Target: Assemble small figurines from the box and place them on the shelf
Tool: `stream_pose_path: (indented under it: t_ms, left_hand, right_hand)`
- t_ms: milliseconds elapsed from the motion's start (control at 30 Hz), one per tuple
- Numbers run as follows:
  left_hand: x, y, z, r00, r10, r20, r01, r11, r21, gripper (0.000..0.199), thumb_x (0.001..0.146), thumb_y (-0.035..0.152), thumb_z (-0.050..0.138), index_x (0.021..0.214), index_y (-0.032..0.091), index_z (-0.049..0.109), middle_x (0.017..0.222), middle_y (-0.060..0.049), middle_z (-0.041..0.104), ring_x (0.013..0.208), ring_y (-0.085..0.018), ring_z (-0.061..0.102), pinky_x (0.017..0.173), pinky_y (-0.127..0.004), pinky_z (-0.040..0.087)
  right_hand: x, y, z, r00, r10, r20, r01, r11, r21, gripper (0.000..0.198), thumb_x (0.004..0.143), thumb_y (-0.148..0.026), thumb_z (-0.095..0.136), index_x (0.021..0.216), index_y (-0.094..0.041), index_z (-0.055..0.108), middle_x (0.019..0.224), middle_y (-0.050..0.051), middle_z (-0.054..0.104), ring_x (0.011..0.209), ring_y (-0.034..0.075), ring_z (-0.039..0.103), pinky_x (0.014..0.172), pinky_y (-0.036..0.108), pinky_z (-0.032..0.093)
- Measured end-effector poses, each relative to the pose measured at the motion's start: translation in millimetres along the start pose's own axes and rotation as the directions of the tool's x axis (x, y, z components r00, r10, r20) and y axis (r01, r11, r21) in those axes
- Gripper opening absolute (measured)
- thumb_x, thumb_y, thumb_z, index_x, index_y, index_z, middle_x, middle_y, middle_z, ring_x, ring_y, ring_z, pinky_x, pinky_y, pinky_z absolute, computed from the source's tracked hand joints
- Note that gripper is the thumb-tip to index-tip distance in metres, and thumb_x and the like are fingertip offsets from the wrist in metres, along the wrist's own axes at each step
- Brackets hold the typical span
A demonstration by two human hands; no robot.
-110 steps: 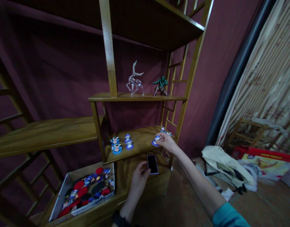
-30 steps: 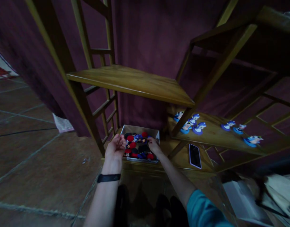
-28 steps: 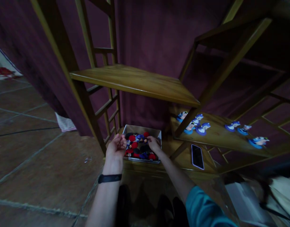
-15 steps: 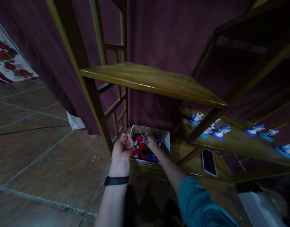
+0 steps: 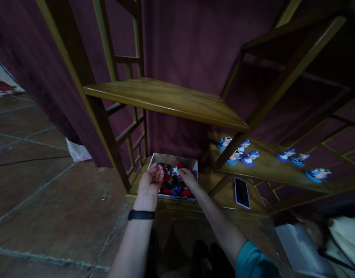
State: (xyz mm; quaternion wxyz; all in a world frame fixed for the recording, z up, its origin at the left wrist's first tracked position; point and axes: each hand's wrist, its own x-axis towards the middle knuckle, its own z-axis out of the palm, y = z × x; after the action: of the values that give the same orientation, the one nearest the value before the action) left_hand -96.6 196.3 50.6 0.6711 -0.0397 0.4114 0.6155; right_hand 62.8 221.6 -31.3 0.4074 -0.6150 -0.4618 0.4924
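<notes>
Head view: the cardboard box (image 5: 171,159) sits on the lower board (image 5: 208,183) of the shelving, holding a loose heap of small figures (image 5: 174,184), with red, black and blue parts mixed together. The right hand (image 5: 186,177) reaches inside, fingers drawn nearly together at a pale blue-and-white figure (image 5: 174,170); whether they grip it or only touch it, I cannot tell. The left hand (image 5: 150,180) is palm up over the box's left side, fingers loosely curled, with nothing visible in it.

To pick well, it would be best to pinch one piece by its base and lift straight up, since neighbours seem likely to snag; the left hand could steady the heap or receive the piece. Other figures (image 5: 249,157) stand on the board to the right, above a phone (image 5: 242,192) lying flat.
</notes>
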Motion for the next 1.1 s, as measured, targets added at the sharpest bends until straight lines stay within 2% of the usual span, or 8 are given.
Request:
stream_pose_path:
  t_ms: [100, 233, 467, 567, 633, 733, 800, 1100]
  left_hand:
    - [-4, -18, 5, 0.997, 0.020, 0.072, -0.036, 0.973, 0.227, 0.019, 0.070, 0.001, 0.055, 0.083, 0.014, 0.061, 0.070, -0.003, 0.063, 0.058, -0.009, 0.059, 0.059, -0.021, 0.048]
    - [-11, -40, 10, 0.957, 0.034, 0.289, -0.169, 0.873, 0.457, 0.022, 0.059, 0.012, 0.071, 0.081, 0.014, 0.064, 0.073, -0.003, 0.064, 0.061, -0.012, 0.059, 0.055, -0.022, 0.046]
    - [-5, -32, 9, 0.923, 0.206, 0.325, -0.324, 0.872, 0.367, 0.026, 0.053, 0.012, 0.075, 0.076, 0.013, 0.063, 0.066, -0.002, 0.064, 0.056, -0.011, 0.058, 0.054, -0.021, 0.047]
    - [-3, -17, 6, 0.936, 0.269, 0.226, -0.327, 0.904, 0.277, 0.020, 0.059, 0.008, 0.069, 0.077, 0.013, 0.061, 0.067, -0.002, 0.064, 0.056, -0.010, 0.059, 0.052, -0.020, 0.048]
    - [-2, -9, 5, 0.944, 0.275, 0.181, -0.312, 0.923, 0.227, 0.019, 0.062, 0.007, 0.066, 0.078, 0.014, 0.061, 0.066, -0.001, 0.063, 0.055, -0.010, 0.060, 0.050, -0.019, 0.047]
    - [-2, -2, 3, 0.958, 0.250, 0.143, -0.274, 0.943, 0.188, 0.017, 0.065, 0.005, 0.063, 0.079, 0.013, 0.060, 0.065, -0.001, 0.062, 0.055, -0.010, 0.060, 0.049, -0.018, 0.048]
    - [-3, 0, 3, 0.962, 0.236, 0.135, -0.257, 0.950, 0.176, 0.016, 0.067, 0.005, 0.061, 0.080, 0.013, 0.059, 0.064, -0.001, 0.062, 0.054, -0.009, 0.060, 0.049, -0.017, 0.048]
    - [-3, 7, 3, 0.986, 0.130, 0.107, -0.142, 0.983, 0.114, 0.011, 0.073, 0.005, 0.057, 0.081, 0.013, 0.059, 0.068, -0.004, 0.062, 0.059, -0.010, 0.061, 0.050, -0.016, 0.048]
  right_hand:
    - [-19, -6, -5, 0.998, 0.029, 0.052, -0.043, 0.949, 0.312, 0.025, 0.072, -0.040, 0.060, 0.085, -0.018, 0.060, 0.070, -0.001, 0.062, 0.056, 0.012, 0.057, 0.055, 0.025, 0.048]
    - [-38, -29, -11, 0.994, -0.063, 0.091, 0.026, 0.932, 0.362, 0.027, 0.067, -0.040, 0.064, 0.083, -0.019, 0.059, 0.071, -0.003, 0.061, 0.054, 0.011, 0.056, 0.050, 0.023, 0.047]
    - [-38, -52, -21, 0.984, -0.156, 0.082, 0.112, 0.914, 0.390, 0.030, 0.075, -0.044, 0.056, 0.092, -0.019, 0.058, 0.074, 0.000, 0.062, 0.059, 0.010, 0.057, 0.058, 0.025, 0.050]
    - [-37, -33, -31, 0.982, -0.161, 0.097, 0.143, 0.974, 0.174, 0.024, 0.073, -0.037, 0.058, 0.088, -0.018, 0.061, 0.075, 0.000, 0.063, 0.061, 0.009, 0.055, 0.059, 0.023, 0.048]
    - [-40, -13, -36, 0.953, -0.155, 0.259, 0.173, 0.984, -0.046, 0.021, 0.071, -0.030, 0.060, 0.088, -0.018, 0.064, 0.078, 0.000, 0.065, 0.068, 0.011, 0.057, 0.064, 0.024, 0.048]
    - [-46, 15, -40, 0.865, -0.075, 0.496, 0.274, 0.899, -0.341, 0.032, 0.066, -0.023, 0.065, 0.097, -0.022, 0.066, 0.092, 0.000, 0.066, 0.083, 0.015, 0.059, 0.076, 0.028, 0.046]
    - [-46, 26, -38, 0.875, 0.006, 0.484, 0.269, 0.825, -0.496, 0.034, 0.066, -0.022, 0.065, 0.100, -0.023, 0.066, 0.097, 0.001, 0.066, 0.087, 0.017, 0.059, 0.078, 0.029, 0.045]
    - [-33, 26, -33, 0.866, 0.149, 0.477, 0.178, 0.801, -0.572, 0.028, 0.083, -0.038, 0.047, 0.095, -0.026, 0.068, 0.095, 0.000, 0.069, 0.090, 0.018, 0.061, 0.082, 0.031, 0.045]
